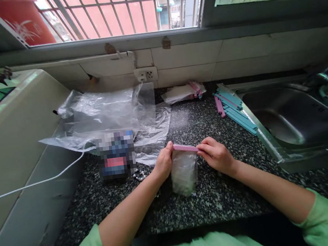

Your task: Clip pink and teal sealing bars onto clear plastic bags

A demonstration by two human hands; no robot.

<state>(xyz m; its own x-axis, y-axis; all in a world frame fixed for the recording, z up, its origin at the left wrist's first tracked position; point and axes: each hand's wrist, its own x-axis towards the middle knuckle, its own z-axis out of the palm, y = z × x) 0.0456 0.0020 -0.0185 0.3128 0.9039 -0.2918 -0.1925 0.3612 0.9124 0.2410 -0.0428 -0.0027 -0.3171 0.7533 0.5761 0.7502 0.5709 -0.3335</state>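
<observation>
A pink bag sealing clip [186, 148] runs across the top of a small transparent plastic bag [184, 174]. My left hand [164, 161] pinches the clip's left end, thumb on top. At the other end, the fingers of my right hand [216, 156] are closed on the clip. The bag hangs below it toward the front of the counter, with something pale and greenish inside that I cannot make out. Small shiny bits [139, 175] lie left of my left hand.
Transparent plastic sheets [105, 110] spread over the speckled counter [220, 196] at the left, beside a blurred-out item [115, 155] and a white cable [48, 180]. Blue clips [236, 116] and pink clips [219, 106] lie near the sink [297, 112]. Bagged strips [182, 92] rest by the wall.
</observation>
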